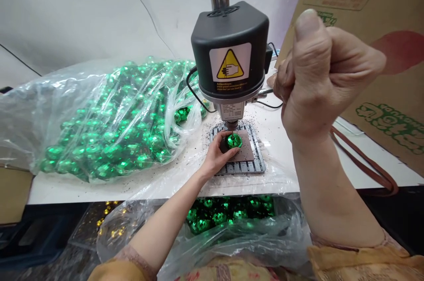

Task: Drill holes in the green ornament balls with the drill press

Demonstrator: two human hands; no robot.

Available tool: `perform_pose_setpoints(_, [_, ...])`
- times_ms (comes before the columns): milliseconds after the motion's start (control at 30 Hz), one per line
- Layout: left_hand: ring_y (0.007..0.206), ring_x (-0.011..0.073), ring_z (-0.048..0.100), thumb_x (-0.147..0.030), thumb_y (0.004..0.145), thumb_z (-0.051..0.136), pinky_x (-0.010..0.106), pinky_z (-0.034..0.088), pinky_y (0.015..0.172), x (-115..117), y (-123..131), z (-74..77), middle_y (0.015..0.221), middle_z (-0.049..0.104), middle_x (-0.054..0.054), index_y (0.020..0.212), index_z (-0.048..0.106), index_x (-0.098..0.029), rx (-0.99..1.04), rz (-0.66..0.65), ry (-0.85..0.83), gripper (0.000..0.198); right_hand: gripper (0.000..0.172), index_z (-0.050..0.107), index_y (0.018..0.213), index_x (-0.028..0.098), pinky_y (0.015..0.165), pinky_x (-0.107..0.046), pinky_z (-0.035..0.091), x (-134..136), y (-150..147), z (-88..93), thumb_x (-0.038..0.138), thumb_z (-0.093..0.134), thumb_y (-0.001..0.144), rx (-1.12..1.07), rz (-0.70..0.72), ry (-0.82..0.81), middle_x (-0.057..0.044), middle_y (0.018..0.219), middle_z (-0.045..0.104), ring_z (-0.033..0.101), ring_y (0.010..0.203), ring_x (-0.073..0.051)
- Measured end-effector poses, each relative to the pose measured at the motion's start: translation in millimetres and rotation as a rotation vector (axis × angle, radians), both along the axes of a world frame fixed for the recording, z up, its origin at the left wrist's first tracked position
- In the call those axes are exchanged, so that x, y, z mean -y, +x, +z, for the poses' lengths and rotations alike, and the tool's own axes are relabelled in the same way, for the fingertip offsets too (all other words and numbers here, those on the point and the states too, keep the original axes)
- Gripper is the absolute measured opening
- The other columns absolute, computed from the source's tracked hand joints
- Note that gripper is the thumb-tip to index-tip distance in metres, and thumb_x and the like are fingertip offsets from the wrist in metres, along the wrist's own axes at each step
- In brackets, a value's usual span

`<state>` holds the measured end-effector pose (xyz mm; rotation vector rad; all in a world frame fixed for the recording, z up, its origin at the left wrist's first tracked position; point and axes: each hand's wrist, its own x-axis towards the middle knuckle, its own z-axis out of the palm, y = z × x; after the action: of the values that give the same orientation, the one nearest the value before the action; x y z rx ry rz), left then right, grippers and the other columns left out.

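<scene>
Fingers of left hand pinch green faceted ball on brown pad beneath black drill-press head; right hand fisted round thin metal lever. Advice: ball centred under spindle, fingertips low, feed gentle.

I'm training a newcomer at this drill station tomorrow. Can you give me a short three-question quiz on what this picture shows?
1. True or false: the left hand holds a green faceted ball over the slotted table, under the bench drill.
2. Where does the large clear bag of green balls lie?
A) on the white tabletop, left of the drill
B) on the slotted table
C) in the right hand
3. Fill in: the right hand is raised beside the drill head and closed in a ____.

Key: 1 true; 2 A; 3 fist.
</scene>
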<state>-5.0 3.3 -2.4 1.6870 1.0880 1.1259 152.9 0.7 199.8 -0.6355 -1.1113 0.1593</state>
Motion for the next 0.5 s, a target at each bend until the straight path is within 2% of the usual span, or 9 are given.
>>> perform_pose_setpoints(167, [0.109, 0.0242, 0.063, -0.042, 0.080, 0.080, 0.040, 0.050, 0.099, 0, -1, -1.8, 0.120, 0.065, 0.009, 0.123, 0.057, -0.022, -0.001, -0.015, -0.014, 0.053, 0.050, 0.032, 0.048, 0.017, 0.044, -0.025, 0.030, -2, -2, -12.6, 0.027, 0.058, 0.090, -0.059, -0.001, 0.125, 0.006, 0.046, 0.026, 0.033, 0.041, -0.003])
perform_pose_setpoints(333, [0.109, 0.0244, 0.062, -0.043, 0.079, 0.080, 0.040, 0.049, 0.099, 0, 0, -4.8, 0.118, 0.064, 0.009, 0.123, 0.056, -0.021, 0.019, -0.013, -0.012, 0.054, 0.058, 0.025, 0.048, 0.016, 0.045, -0.026, 0.027, 4, 0, -30.6, 0.035, 0.058, 0.091, -0.025, -0.065, 0.131, 0.005, 0.045, 0.024, 0.033, 0.041, -0.002])
perform_pose_setpoints(500, [0.110, 0.0249, 0.061, -0.045, 0.080, 0.079, 0.041, 0.048, 0.099, 0, -1, -6.3, 0.120, 0.063, 0.009, 0.124, 0.056, -0.022, 0.013, -0.013, -0.009, 0.055, 0.059, 0.028, 0.046, 0.013, 0.045, -0.025, 0.022, 7, 0, -40.0, 0.036, 0.057, 0.092, -0.014, -0.093, 0.153, 0.005, 0.044, 0.024, 0.035, 0.040, -0.002])
